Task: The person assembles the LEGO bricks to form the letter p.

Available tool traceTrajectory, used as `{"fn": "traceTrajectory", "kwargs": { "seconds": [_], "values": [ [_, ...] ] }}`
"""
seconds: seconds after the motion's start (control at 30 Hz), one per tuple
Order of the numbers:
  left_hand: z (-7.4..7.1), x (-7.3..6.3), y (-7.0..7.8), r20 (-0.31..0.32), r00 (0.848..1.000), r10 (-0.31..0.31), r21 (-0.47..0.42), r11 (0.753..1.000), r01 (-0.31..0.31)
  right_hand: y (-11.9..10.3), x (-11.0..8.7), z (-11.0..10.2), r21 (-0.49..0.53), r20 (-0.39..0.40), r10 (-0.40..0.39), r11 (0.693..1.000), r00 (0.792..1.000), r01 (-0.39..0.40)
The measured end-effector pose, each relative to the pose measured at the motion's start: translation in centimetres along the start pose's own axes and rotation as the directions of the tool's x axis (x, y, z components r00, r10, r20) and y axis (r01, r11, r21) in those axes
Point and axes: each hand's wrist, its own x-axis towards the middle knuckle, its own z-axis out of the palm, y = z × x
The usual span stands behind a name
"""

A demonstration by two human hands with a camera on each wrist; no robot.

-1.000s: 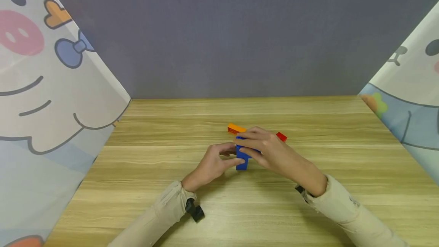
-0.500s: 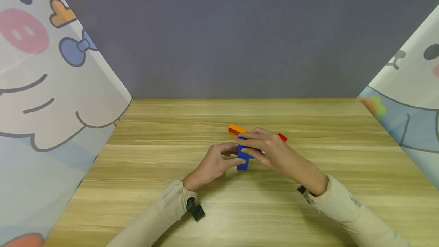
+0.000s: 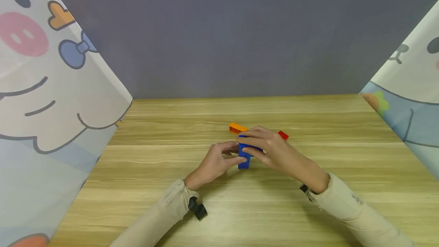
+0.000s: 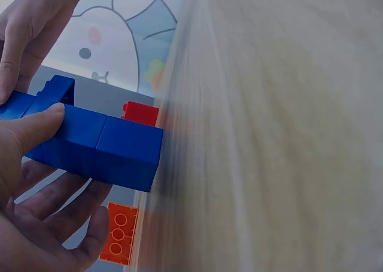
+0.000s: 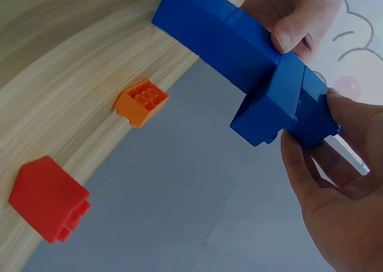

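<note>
The blue stack is in front of the person, its long axis upright, its foot apparently on the wooden table. Near its top a crosswise blue brick juts out toward 3 o'clock, under the arch of the right hand.

Neither hand is nearer, since both are touching it. The left hand comes in from 9 o'clock, below the other, thumb pressed on the near face and fingers round behind, so the column sits pinched between them. The right hand reaches over from 3 o'clock, thumb and fingers clamped on the topmost blue brick; the stack thus lies at 9 o'clock from its knuckles.

Farther out, an orange brick lies close to 12 o'clock of the stack, hollow underside showing, and a red brick at 2 o'clock, partly behind the right hand.

I can't read any brand, label or lettering on the bricks; the side panels carry only cartoon animals, a pink snout at 10 o'clock among them.
</note>
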Motion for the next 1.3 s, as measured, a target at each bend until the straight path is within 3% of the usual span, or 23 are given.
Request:
{"fn": "traceTrajectory", "kwargs": {
  "seconds": [0.17,0.53,0.93,1.13,1.3],
  "values": [
    [0.0,0.1,0.0,-0.001,1.0,-0.002,-0.005,1.0,0.002,-0.1,0.0,0.0,-0.032,0.031,0.001,0.999,1.0,0.0],
    [0.1,0.0,0.0,-0.003,1.0,0.007,-0.033,0.999,-0.007,-0.5,0.3,-0.3,-0.052,0.096,0.082,0.996,0.992,-0.077],
    [0.0,0.0,-0.1,0.0,0.999,-0.034,-0.009,0.999,0.034,-0.3,-1.4,-1.0,-0.068,0.1,0.203,0.978,0.974,-0.197],
    [0.0,0.0,0.0,0.009,0.999,-0.049,-0.008,0.999,0.049,0.2,-2.1,-1.5,-0.083,0.092,0.209,0.976,0.974,-0.201],
    [0.0,0.1,0.1,0.017,0.998,-0.06,-0.004,0.998,0.06,0.8,-2.6,-1.9,-0.136,0.037,0.206,0.971,0.978,-0.199]
  ]
}}
